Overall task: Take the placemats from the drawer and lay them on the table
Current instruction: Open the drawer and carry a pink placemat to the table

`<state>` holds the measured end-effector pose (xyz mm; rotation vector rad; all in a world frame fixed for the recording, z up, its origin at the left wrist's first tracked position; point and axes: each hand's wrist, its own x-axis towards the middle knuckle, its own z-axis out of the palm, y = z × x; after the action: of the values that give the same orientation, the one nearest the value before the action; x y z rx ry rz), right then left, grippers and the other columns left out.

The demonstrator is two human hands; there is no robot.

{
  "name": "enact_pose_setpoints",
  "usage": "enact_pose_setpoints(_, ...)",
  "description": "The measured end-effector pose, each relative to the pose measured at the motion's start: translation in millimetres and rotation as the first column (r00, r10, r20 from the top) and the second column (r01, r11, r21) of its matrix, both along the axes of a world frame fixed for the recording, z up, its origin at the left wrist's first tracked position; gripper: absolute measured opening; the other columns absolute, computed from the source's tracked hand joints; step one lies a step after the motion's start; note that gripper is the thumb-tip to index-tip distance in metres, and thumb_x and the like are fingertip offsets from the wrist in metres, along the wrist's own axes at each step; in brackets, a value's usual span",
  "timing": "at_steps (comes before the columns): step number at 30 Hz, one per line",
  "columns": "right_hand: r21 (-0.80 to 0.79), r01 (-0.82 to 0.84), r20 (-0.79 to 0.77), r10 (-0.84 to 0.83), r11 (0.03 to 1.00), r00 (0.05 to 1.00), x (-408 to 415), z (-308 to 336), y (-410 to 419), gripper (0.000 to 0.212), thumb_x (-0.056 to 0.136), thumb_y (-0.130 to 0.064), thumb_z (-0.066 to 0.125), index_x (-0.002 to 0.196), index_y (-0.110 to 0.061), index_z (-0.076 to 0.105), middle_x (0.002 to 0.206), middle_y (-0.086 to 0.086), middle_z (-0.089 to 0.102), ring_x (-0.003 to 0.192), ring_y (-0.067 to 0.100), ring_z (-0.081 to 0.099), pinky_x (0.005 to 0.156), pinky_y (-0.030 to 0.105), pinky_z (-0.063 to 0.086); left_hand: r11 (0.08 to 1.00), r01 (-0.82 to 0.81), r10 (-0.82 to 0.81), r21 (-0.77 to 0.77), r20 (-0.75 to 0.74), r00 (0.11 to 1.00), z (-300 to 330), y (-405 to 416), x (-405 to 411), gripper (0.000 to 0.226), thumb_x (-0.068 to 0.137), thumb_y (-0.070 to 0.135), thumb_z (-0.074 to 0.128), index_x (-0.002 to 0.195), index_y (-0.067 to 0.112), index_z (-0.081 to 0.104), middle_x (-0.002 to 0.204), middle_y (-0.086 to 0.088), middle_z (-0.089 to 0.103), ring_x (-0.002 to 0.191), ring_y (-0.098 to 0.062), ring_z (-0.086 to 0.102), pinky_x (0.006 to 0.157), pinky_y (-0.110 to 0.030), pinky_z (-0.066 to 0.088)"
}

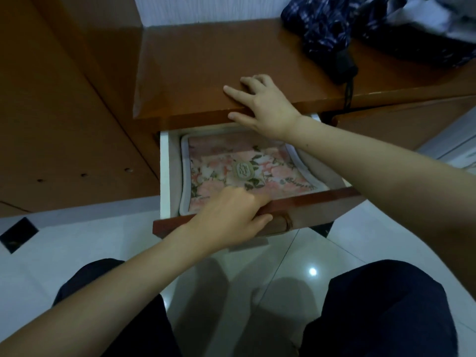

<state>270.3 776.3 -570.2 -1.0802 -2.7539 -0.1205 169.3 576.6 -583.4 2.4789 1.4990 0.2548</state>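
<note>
The drawer point(164, 176) under the brown table point(185, 68) stands pulled out, white inside with a reddish-brown front. Floral pink placemats point(231, 161) with a pale border lie flat in it; how many are stacked I cannot tell. My left hand point(229, 217) grips the top edge of the drawer front, fingers curled over it into the drawer, thumb outside. My right hand point(260, 104) rests flat on the table's front edge above the drawer, fingers spread, thumb below the edge.
A dark blue patterned folded umbrella point(332, 34) and some cloth point(425, 14) lie on the table's far right. A brown cabinet panel point(64, 112) stands to the left. My knees point(381, 310) are over the white tiled floor below.
</note>
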Motion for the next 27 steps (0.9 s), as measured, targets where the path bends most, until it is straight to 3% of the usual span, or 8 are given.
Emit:
enact_pose_setpoints(3, -0.042, -0.025, -0.031, 0.024, 0.999, 0.999, 1, 1, 4, 0.061, 0.096, -0.056, 0.039, 0.149, -0.027, 0.034, 0.148, 0.019, 0.037, 0.135, 0.038, 0.031, 0.113, 0.047, 0.025, 1.000, 0.015, -0.015, 0.003, 0.025, 1.000, 1, -12, 5, 0.029, 0.095, 0.041, 0.047, 0.109, 0.019, 0.060, 0.085, 0.003, 0.065, 0.073, -0.018, 0.062, 0.058, -0.028, 0.041)
enact_pose_setpoints(12, -0.061, -0.010, -0.088, 0.004, 0.998, 0.996, 2, 0, 2, 0.061, 0.094, -0.058, 0.043, 0.148, -0.030, 0.036, 0.148, 0.014, 0.037, 0.135, 0.032, 0.032, 0.112, 0.043, 0.029, 0.998, 0.064, -0.062, -0.021, 0.070, 0.996, -1, -28, 7, 0.026, 0.094, 0.040, 0.047, 0.104, 0.019, 0.058, 0.088, 0.002, 0.062, 0.074, -0.019, 0.059, 0.058, -0.029, 0.041)
enact_pose_setpoints(17, -0.067, 0.001, -0.095, -0.008, 0.998, 0.995, 1, 1, 0, 0.061, 0.094, -0.058, 0.043, 0.148, -0.031, 0.036, 0.147, 0.013, 0.038, 0.135, 0.030, 0.031, 0.112, 0.042, 0.030, 0.995, 0.088, -0.085, -0.040, 0.073, 0.994, -1, -30, 7, 0.025, 0.095, 0.042, 0.046, 0.094, 0.020, 0.058, 0.072, 0.007, 0.053, 0.065, -0.017, 0.058, 0.054, -0.028, 0.042)
enact_pose_setpoints(22, -0.052, 0.013, -0.076, -0.017, 0.999, 0.997, 1, -1, 1, 0.061, 0.094, -0.059, 0.041, 0.148, -0.031, 0.036, 0.146, 0.014, 0.039, 0.134, 0.032, 0.034, 0.111, 0.044, 0.032, 0.977, 0.129, -0.105, -0.168, 0.145, 0.984, 8, -15, 4, 0.034, 0.099, 0.044, 0.038, 0.091, 0.022, 0.063, 0.061, 0.009, 0.056, 0.052, -0.004, 0.051, 0.050, -0.023, 0.042)
enact_pose_setpoints(25, -0.048, 0.020, -0.075, -0.023, 0.999, 0.997, 0, 1, -1, 0.061, 0.094, -0.059, 0.041, 0.148, -0.031, 0.036, 0.146, 0.014, 0.040, 0.134, 0.032, 0.034, 0.111, 0.044, 0.032, 0.952, 0.166, -0.109, -0.256, 0.223, 0.969, 2, 12, 0, 0.021, 0.098, 0.035, 0.047, 0.083, 0.030, 0.061, 0.060, 0.019, 0.050, 0.055, 0.004, 0.049, 0.054, -0.014, 0.033)
enact_pose_setpoints(27, -0.042, 0.023, -0.077, -0.026, 0.999, 0.997, 0, 1, -3, 0.060, 0.095, -0.057, 0.042, 0.148, -0.030, 0.037, 0.146, 0.015, 0.040, 0.134, 0.031, 0.034, 0.111, 0.043, 0.031, 0.935, 0.163, -0.075, -0.314, 0.274, 0.959, -8, 29, -3, 0.013, 0.094, 0.033, 0.056, 0.094, 0.028, 0.068, 0.069, 0.023, 0.055, 0.063, 0.007, 0.053, 0.060, -0.014, 0.037)
